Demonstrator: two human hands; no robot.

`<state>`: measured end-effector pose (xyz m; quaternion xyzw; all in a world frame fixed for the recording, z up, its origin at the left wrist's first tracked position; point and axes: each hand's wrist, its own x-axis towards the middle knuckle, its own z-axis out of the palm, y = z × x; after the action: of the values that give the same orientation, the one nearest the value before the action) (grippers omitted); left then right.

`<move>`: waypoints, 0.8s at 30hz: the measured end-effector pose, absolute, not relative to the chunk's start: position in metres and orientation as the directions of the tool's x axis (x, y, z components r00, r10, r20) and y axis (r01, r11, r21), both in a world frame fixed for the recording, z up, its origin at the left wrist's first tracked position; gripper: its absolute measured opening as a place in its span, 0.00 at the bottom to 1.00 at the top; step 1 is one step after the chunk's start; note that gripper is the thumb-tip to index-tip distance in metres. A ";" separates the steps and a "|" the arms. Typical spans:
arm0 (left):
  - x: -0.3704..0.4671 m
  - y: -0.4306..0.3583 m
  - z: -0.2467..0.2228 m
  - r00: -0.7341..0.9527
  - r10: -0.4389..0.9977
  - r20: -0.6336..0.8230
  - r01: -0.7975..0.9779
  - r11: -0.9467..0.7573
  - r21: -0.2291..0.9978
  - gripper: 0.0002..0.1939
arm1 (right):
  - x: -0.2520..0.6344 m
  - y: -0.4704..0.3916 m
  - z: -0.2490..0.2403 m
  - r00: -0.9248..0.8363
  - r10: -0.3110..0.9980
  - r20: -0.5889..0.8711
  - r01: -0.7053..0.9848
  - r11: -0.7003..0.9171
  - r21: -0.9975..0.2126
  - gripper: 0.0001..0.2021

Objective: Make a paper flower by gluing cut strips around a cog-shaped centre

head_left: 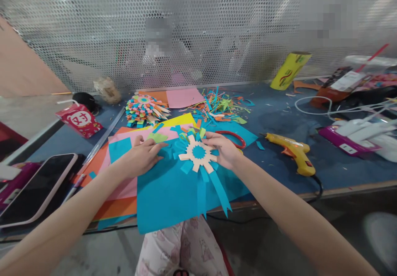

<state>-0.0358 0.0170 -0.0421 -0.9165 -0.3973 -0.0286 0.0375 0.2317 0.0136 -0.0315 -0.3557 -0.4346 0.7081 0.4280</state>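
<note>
The right hand [225, 150] grips a paper rosette [199, 152] by its rim, above a blue sheet [167, 197] on the table [263, 115]; 2 blue tails hang from it. The left hand [144, 156] hovers low over the papers, fingers loosely curled; I cannot tell whether they pinch anything. A red drink carton [80, 121] has 1 white straw in it, its contents hidden. The inside of the tilted yellow cylinder [288, 72] is hard to make out. The right hand partly hides a red loop handle [239, 137]. The left edge cuts off a purple power strip [26, 177].
</note>
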 end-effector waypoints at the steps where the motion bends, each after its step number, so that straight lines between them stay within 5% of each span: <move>1: -0.036 0.018 -0.042 0.682 0.726 0.091 0.731 -0.677 -0.085 0.20 | 0.232 0.013 -0.031 -0.374 0.918 -0.134 -0.300 -0.256 -0.919 0.08; 5: -0.051 0.028 -0.032 0.567 0.800 0.195 0.823 -0.560 -0.094 0.22 | 0.230 0.014 -0.030 -0.331 0.931 -0.153 -0.330 -0.266 -0.906 0.08; 8: -0.071 0.034 -0.016 0.315 0.878 0.362 0.942 -0.335 -0.009 0.22 | 0.229 0.014 -0.029 -0.299 0.937 -0.181 -0.343 -0.283 -0.896 0.08; 12: -0.084 0.035 -0.001 0.167 0.917 0.361 0.977 -0.202 0.061 0.28 | 0.228 0.014 -0.029 -0.309 0.936 -0.170 -0.351 -0.279 -0.894 0.08; 17: -0.065 0.056 0.009 0.234 0.920 0.315 0.955 -0.278 0.101 0.24 | 0.224 0.014 -0.032 -0.343 0.935 -0.095 -0.284 -0.200 -0.938 0.08; 24: 0.031 0.119 0.010 0.621 0.780 0.076 0.742 -0.617 0.261 0.15 | 0.223 0.017 -0.037 -0.480 0.876 -0.046 -0.062 -0.087 -0.994 0.10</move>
<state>0.0308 0.1190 0.0103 -0.8945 -0.4254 -0.0912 -0.1026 0.2226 0.0167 -0.0373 -0.3572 -0.5695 0.6448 0.3638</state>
